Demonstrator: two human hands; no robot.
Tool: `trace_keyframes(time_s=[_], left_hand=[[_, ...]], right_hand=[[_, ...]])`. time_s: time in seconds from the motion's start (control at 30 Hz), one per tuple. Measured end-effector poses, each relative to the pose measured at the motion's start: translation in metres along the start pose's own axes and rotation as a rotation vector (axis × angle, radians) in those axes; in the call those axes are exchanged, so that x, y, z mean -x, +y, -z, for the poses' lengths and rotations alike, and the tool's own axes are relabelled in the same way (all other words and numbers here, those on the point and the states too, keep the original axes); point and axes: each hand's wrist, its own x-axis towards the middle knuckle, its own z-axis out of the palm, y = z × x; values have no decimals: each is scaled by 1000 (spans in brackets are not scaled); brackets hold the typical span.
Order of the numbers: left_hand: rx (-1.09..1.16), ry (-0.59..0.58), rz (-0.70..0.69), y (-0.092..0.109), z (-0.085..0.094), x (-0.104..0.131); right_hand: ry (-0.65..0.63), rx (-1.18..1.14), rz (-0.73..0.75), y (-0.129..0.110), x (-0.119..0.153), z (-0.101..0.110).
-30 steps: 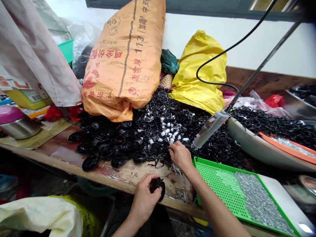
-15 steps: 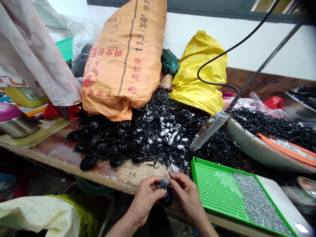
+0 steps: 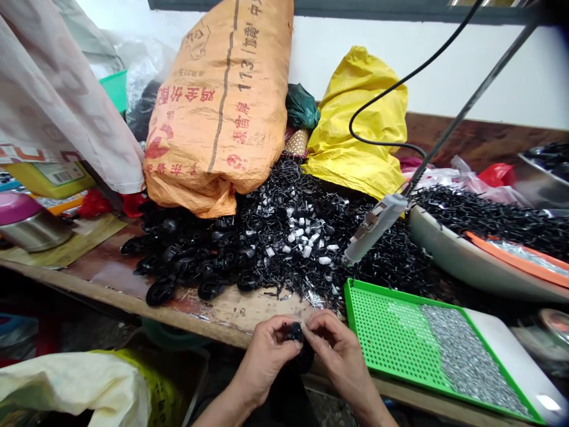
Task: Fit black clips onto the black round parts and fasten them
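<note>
My left hand and right hand meet knuckles-up just left of the green tray, fingers curled inward. Both pinch one small black wheel between them, at the bench's near edge, below the black pile.

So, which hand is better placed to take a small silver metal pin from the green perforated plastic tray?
The right hand, probably. It is beside the green perforated plastic tray with its silver metal pins. The left hand is farther away and grips the small black plastic wheel.
</note>
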Motion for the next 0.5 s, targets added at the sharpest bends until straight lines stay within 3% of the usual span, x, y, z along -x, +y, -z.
trace_keyframes(time_s=[0.27, 0.37, 0.5], left_hand=[[106, -53, 111, 1, 7, 0], [143, -62, 147, 3, 7, 0], [36, -104, 60, 5, 8, 2]], right_hand=[[-44, 212, 376, -3, 0, 7], [6, 168, 338, -4, 2, 3], [29, 81, 126, -5, 5, 3]])
